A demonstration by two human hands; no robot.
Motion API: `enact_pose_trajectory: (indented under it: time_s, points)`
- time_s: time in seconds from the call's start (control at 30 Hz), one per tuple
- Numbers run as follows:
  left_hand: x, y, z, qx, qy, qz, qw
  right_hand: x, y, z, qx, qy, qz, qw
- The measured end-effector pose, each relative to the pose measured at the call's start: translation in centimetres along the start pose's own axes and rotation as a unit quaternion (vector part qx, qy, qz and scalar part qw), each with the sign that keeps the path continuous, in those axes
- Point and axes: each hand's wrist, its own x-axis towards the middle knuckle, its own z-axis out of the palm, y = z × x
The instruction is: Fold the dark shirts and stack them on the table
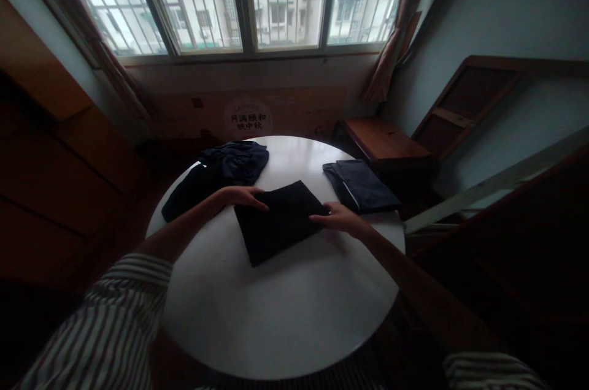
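A folded black garment lies flat in the middle of a round white table, turned at an angle. My left hand rests on its upper left edge, and my right hand touches its right corner. Beyond my left hand is a rumpled dark navy garment, partly over a black piece of cloth. A folded dark denim-like garment lies on the table's right side, near my right hand but apart from it.
A low wooden bench stands beyond the table on the right, with a wooden frame leaning on the wall. Brown wooden furniture runs along the left. A printed cardboard box stands below a barred window.
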Motion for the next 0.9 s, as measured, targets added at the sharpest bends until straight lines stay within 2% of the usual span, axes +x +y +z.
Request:
enact_pose_trajectory:
  time_s: [0.1,0.2,0.37,0.5,0.57,0.67,0.73,0.8,0.9]
  points:
    - [-1.8,-1.6,0.6,-0.06,0.031,0.018,0.998,0.5,0.0,0.7,0.211,0.008,-0.012,0.977]
    - [-3.3,-3.2,1.9,-0.118,-0.001,0.015,0.993,1.1,-0.1,1.4,0.325,0.016,-0.008,0.946]
    - [-5.0,-5.5,4.7,-0.214,0.025,0.052,0.975,1.0,-0.3,3.3,0.398,0.03,-0.016,0.917]
    - [-6.2,-6.8,7.2,-0.303,0.019,0.065,0.951,-1.0,-1.0,5.5,0.425,-0.026,-0.039,0.904]
    - [-6.7,-7.0,8.3,-0.325,0.024,0.074,0.943,-2.1,-1.4,6.5,0.429,-0.044,-0.049,0.901]
    - [-7.1,-6.3,9.6,-0.344,0.056,0.092,0.933,-3.3,-1.8,7.3,0.428,-0.039,-0.072,0.9]
    - [-6.8,-5.0,10.2,-0.353,0.076,0.107,0.926,-3.3,-2.1,6.7,0.417,-0.014,-0.092,0.904]
    - [-5.9,-2.9,11.0,-0.367,0.093,0.133,0.916,-2.7,-2.5,4.7,0.413,0.04,-0.113,0.903]
    - [-3.2,1.4,12.5,-0.409,0.098,0.193,0.886,-0.7,-3.0,-1.1,0.398,0.129,-0.123,0.9]
